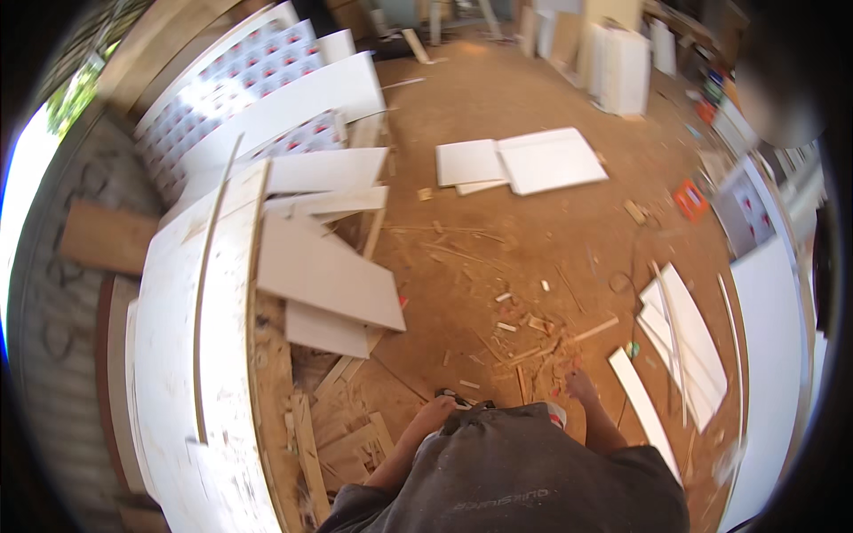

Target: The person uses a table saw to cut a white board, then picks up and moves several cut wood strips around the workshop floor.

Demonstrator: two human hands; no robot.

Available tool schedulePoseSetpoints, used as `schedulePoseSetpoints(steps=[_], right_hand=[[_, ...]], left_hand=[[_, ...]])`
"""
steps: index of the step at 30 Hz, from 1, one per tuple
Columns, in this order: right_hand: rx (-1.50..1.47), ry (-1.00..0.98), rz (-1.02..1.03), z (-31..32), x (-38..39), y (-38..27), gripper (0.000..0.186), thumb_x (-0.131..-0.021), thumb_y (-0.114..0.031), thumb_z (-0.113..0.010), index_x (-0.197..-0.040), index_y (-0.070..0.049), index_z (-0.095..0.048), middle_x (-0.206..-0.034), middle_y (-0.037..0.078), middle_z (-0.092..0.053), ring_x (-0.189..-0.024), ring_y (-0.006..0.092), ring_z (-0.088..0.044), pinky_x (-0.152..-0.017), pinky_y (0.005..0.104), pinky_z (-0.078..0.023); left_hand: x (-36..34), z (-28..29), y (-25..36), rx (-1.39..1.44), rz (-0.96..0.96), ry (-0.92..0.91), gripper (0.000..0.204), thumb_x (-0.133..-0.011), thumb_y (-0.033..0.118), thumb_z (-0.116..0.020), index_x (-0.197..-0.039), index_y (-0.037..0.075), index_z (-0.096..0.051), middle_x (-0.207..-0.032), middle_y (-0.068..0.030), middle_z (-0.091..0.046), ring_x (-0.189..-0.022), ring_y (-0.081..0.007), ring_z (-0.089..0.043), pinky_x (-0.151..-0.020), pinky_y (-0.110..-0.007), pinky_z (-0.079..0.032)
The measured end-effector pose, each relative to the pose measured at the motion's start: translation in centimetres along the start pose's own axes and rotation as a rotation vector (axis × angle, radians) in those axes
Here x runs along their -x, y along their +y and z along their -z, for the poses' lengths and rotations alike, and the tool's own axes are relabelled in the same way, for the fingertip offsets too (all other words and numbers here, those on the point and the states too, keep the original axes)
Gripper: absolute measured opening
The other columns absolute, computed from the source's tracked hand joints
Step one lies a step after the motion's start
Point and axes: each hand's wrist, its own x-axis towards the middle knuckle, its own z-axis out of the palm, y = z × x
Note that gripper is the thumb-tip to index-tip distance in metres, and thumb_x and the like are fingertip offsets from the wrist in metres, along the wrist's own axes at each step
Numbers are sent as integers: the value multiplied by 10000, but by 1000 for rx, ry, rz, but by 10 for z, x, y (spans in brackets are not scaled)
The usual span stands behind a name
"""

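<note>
My left hand (435,414) is low in front of my body, its fingers closed at a small dark object with a pale part (451,396), whose kind I cannot make out. My right hand (581,387) hangs apart on the other side, over the littered floor. Its fingers are small and blurred, so I cannot tell whether they hold anything. Wood offcuts (538,325) lie scattered on the brown floor just beyond my hands. A long white strip (641,410) lies to the right of my right hand.
A long white-topped bench (191,275) runs along the left, with white boards (329,274) jutting beside it. More white panels (553,162) lie on the floor ahead. An orange box (689,201) and curved white pieces (684,342) are at right, near leaning panels (771,355).
</note>
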Motion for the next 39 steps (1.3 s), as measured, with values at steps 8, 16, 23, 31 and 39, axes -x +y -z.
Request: schedulePoseSetpoints(steps=[8, 16, 23, 31, 39], right_hand=[[489, -498, 437, -251, 32, -343, 343, -966, -261, -511, -1220, -31, -533, -982, 89, -621, -801, 172, -641, -699, 312, -524], [574, -818, 1040, -444, 107, -599, 420, -944, -315, -532, -1215, 4, -565, -868, 115, -660, -809, 198, -655, -755, 338, -511], [679, -1097, 1411, -653, 155, -739, 415, -917, -318, -546, -1197, -13, -574, -889, 153, -651, -849, 263, -639, -816, 364, -495], [854, -940, 1757, -868, 173, -796, 452, -886, -287, -577, -1258, -32, -548, -1248, 190, -545, -1133, 345, -554, -965, 416, -449], [968, -858, 1906, -975, 202, -795, 551, -890, -347, -538, -1373, -98, -444, -1391, 178, -404, -1226, 387, -485, -990, 476, -445]], left_hand=[[108, 64, -97, 445, 452, 396, 398, -918, 330, -512, -1141, 18, -616, -1132, -223, -622, -1100, -367, -578, -916, -421, -452], [157, 21, -157, 771, 756, 823, 395, -901, 324, -520, -1104, 9, -645, -1104, -236, -635, -1090, -382, -584, -922, -422, -451], [143, -15, -108, 1211, 1346, 1051, 406, -894, 333, -537, -1080, -7, -658, -998, -197, -685, -984, -307, -650, -853, -390, -489], [65, -77, -6, 1679, 1422, 1311, 316, -946, 283, -520, -1057, 15, -645, -836, -50, -653, -731, -161, -613, -645, -324, -498], [15, -38, 45, 1346, 1489, 1453, 366, -978, 328, -516, -981, -2, -675, -863, -157, -644, -824, -291, -626, -788, -379, -520]])
